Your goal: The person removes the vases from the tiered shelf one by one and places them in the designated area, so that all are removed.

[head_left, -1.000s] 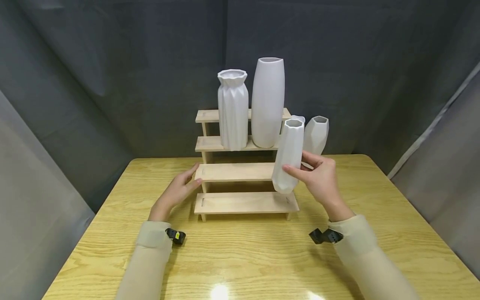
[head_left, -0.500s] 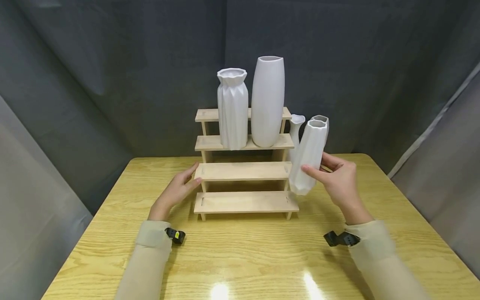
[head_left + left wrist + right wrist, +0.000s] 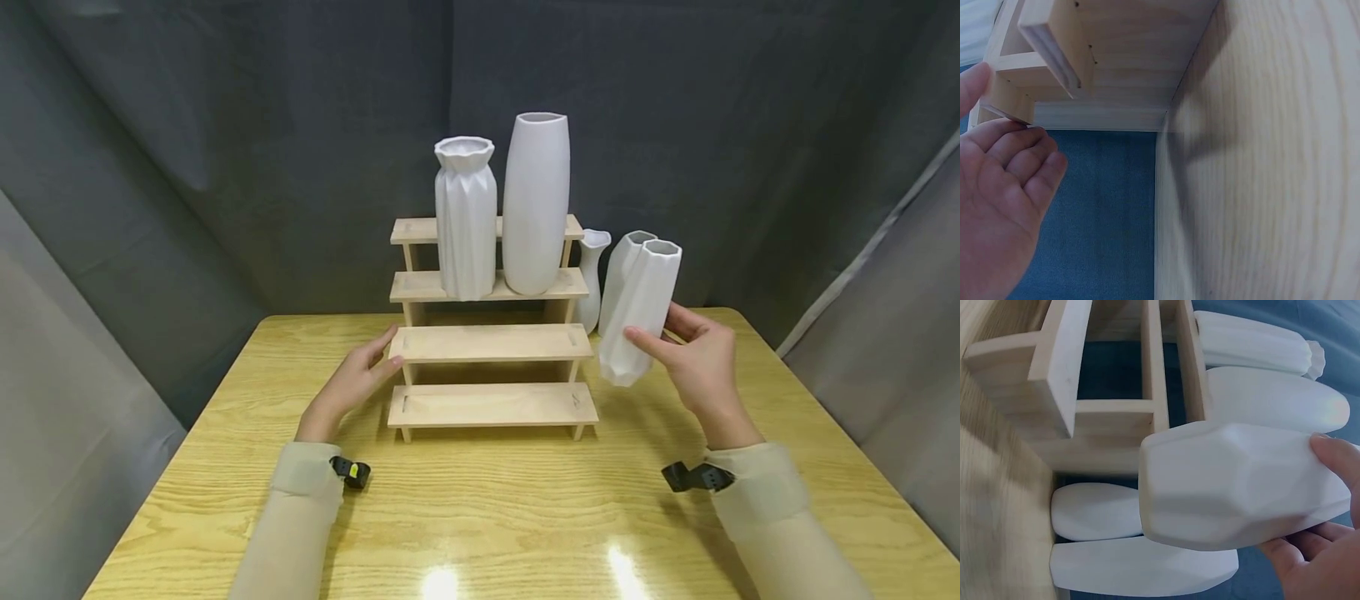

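Note:
My right hand (image 3: 707, 367) grips a white faceted vase (image 3: 647, 304), thumb on its near side and fingers behind. The vase tilts, its mouth leaning right, in the air right of a stepped wooden display stand (image 3: 491, 343). In the right wrist view its faceted lower part (image 3: 1229, 487) is large, and my thumb and fingers (image 3: 1332, 465) hold it near the right edge. My left hand (image 3: 351, 385) holds the left end of the stand's second step from the bottom. Its thumb and curled fingers (image 3: 1022, 150) lie either side of that board end in the left wrist view.
A pleated white vase (image 3: 467, 225) and a tall smooth white vase (image 3: 536, 208) stand on the third step. Behind the held vase, a narrow-necked vase (image 3: 590, 283) and another faceted vase (image 3: 618, 271) stand on the wooden table (image 3: 495, 517). A dark curtain (image 3: 300, 167) hangs behind.
My right hand has carried the faceted vase rightward, away from the stand's right end, and it leans further right. The left hand has stayed in place.

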`<state>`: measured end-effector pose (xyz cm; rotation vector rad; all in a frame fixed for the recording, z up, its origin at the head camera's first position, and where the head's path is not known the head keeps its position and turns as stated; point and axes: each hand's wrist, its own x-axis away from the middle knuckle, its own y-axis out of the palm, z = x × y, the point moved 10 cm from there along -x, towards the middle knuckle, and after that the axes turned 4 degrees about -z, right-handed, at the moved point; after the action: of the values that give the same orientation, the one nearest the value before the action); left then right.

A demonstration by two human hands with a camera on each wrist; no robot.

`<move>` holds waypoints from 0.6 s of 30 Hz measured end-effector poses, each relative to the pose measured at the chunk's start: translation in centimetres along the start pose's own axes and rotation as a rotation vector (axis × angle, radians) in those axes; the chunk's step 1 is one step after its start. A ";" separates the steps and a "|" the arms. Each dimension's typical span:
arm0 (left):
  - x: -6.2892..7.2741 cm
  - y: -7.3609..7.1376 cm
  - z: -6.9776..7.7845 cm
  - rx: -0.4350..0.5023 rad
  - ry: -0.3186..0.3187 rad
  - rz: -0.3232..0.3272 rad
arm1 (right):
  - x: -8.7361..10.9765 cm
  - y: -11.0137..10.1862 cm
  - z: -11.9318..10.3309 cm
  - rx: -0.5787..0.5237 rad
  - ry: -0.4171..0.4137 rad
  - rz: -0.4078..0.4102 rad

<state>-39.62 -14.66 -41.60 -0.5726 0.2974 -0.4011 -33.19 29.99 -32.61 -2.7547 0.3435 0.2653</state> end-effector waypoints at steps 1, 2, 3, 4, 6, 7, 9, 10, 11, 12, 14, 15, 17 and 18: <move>0.0 0.0 -0.1 -0.002 0.003 0.002 | -0.1 -0.1 0.2 0.003 0.008 0.002; 0.0 0.0 -0.1 -0.005 0.006 0.004 | -0.2 -0.1 0.4 0.011 0.012 0.006; 0.0 0.0 -0.2 -0.004 0.008 0.007 | -0.3 -0.2 0.5 0.015 0.015 0.010; 0.0 -0.1 -0.2 -0.003 0.009 0.008 | -0.5 -0.2 0.7 0.017 0.016 0.013; 0.0 -0.1 -0.2 -0.001 0.010 0.010 | -0.8 -0.1 1.0 0.023 0.014 0.021; 0.0 -0.1 -0.1 0.002 0.010 0.009 | -1.0 0.0 1.2 0.019 0.011 0.025; 0.0 -0.1 -0.1 0.005 0.006 0.008 | -1.3 0.1 1.7 0.014 0.001 0.035; 0.0 -0.1 0.0 0.006 0.003 0.006 | -1.5 0.2 1.9 0.009 -0.004 0.038; 0.0 -0.1 0.1 0.008 0.000 0.004 | -1.7 0.3 2.2 0.008 -0.007 0.041; 0.0 -0.1 0.2 0.012 -0.003 -0.001 | -1.9 0.5 2.5 0.010 -0.009 0.041; 0.3 -0.1 1.0 0.016 -0.010 -0.011 | -2.3 0.8 3.2 0.005 -0.005 0.042; 0.4 -0.1 1.5 0.017 -0.014 -0.016 | -2.5 0.9 3.5 0.002 -0.002 0.043; 0.8 -0.2 2.6 0.016 -0.022 -0.026 | -2.8 1.2 4.2 -0.010 0.014 0.039; 1.0 -0.2 3.1 0.013 -0.024 -0.030 | -2.9 1.4 4.6 -0.021 0.023 0.038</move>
<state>-37.68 -13.87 -39.16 -0.5690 0.2637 -0.4243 -37.00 30.99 -36.60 -2.7763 0.4014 0.2491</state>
